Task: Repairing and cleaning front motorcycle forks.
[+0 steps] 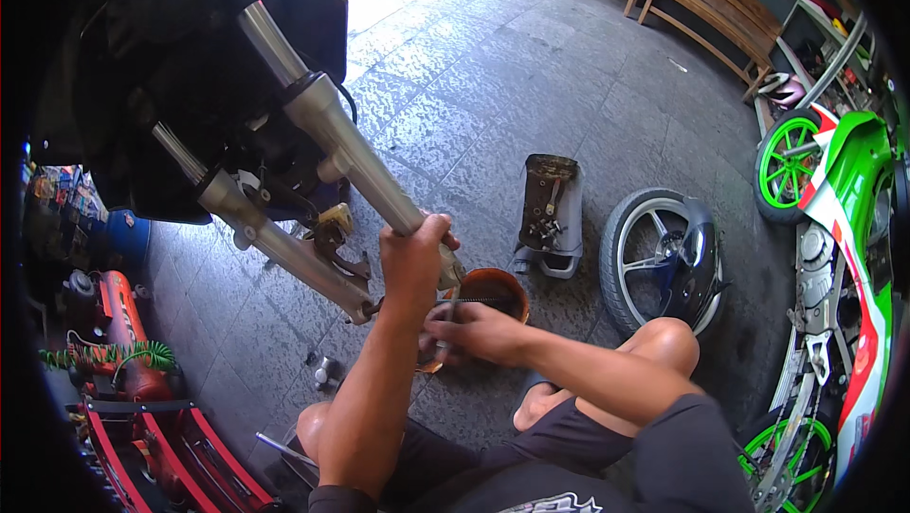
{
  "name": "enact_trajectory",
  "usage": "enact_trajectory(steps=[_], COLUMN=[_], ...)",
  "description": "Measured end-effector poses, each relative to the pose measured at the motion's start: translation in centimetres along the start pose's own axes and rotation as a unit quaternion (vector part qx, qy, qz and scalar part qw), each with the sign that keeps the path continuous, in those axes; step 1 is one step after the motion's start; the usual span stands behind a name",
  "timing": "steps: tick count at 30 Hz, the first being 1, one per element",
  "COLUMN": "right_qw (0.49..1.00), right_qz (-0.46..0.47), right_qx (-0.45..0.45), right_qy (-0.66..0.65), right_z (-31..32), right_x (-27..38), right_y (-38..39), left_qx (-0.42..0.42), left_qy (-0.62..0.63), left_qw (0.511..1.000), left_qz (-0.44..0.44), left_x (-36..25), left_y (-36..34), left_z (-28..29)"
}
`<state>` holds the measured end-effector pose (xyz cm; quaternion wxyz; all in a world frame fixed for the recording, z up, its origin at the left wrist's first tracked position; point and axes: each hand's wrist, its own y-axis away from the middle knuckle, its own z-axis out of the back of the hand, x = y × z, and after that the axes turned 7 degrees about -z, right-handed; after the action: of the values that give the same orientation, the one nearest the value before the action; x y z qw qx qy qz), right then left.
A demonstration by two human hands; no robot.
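Note:
The motorcycle front end hangs at the upper left with two silver fork legs slanting down toward me. My left hand [415, 262] is wrapped round the lower part of the right-hand fork leg [365, 167]. At that leg's bottom end my right hand [479, 331] has its fingers curled together round something small, which they mostly hide. Just beyond my right hand an orange-brown round container [512, 285] stands on the floor, a dark coiled spring partly visible at it. The other fork leg [294, 257] hangs free to the left, with no hand on it.
Right of the container are a grey tray [567, 252] with loose metal parts and a spoked wheel [621, 262] with a dark fender. A green, white and red motorcycle [858, 257] lines the right. Red metal frames [171, 466] and an orange tank [123, 304] stand left; wooden benches [711, 1] behind.

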<state>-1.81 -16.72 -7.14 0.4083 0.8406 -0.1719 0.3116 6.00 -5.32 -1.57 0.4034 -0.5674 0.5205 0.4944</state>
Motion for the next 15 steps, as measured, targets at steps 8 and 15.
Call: enact_trajectory(steps=[8, 15], right_qw=[0.551, 0.561], right_qz=[0.390, 0.071], right_qx=[-0.327, -0.218], right_qy=[0.661, 0.795], right_z=[6.7, 3.9], right_x=[4.3, 7.3], right_y=[-7.4, 5.0], left_qx=[0.007, 0.010], left_qy=[0.035, 0.009], left_qw=[0.999, 1.000], left_qz=[0.002, 0.005], left_x=[0.0, 0.1], left_y=[-0.2, 0.0], left_z=[0.1, 0.3])
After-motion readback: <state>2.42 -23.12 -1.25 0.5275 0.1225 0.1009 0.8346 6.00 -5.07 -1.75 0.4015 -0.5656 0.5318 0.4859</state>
